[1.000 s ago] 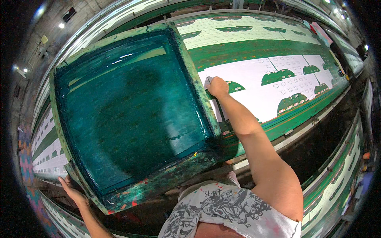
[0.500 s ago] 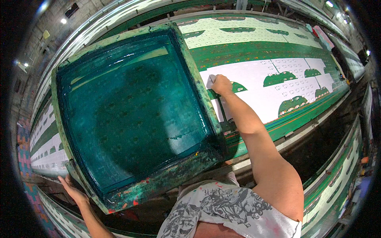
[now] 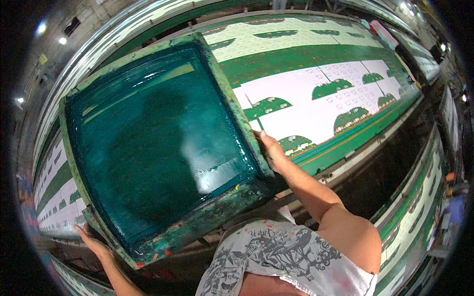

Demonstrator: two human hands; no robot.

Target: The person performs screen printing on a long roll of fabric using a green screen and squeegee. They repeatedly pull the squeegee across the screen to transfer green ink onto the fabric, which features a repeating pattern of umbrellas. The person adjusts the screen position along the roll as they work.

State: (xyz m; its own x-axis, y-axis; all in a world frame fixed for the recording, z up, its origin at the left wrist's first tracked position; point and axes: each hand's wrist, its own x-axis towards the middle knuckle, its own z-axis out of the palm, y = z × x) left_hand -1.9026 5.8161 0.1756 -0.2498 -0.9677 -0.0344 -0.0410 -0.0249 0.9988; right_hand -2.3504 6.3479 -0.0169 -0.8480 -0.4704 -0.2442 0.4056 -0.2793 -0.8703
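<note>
A large screen frame (image 3: 68, 128) with wet dark teal ink lies over a long printing table, its left and right sides flanked by white panels (image 3: 316, 121) printed with green half-round shapes. My right hand (image 3: 271, 153) grips the frame's right side near the lower corner, fingertips partly hidden along the rim. My left hand (image 3: 94, 240) is at the frame's lower left side, thumb raised and the other fingers partly hidden at its edge.
Parallel striped tables (image 3: 405, 207) run at the lower right and beyond the far edge, separated by dark gaps. Pink cloth or pads (image 3: 385, 37) sit at the table's far right. Concrete walls (image 3: 84, 12) and lamps show at the rim.
My right hand has let go of the white sheet's corner and moved down onto the frame's right side. The view has shifted slightly. My left hand stays at the left side.
</note>
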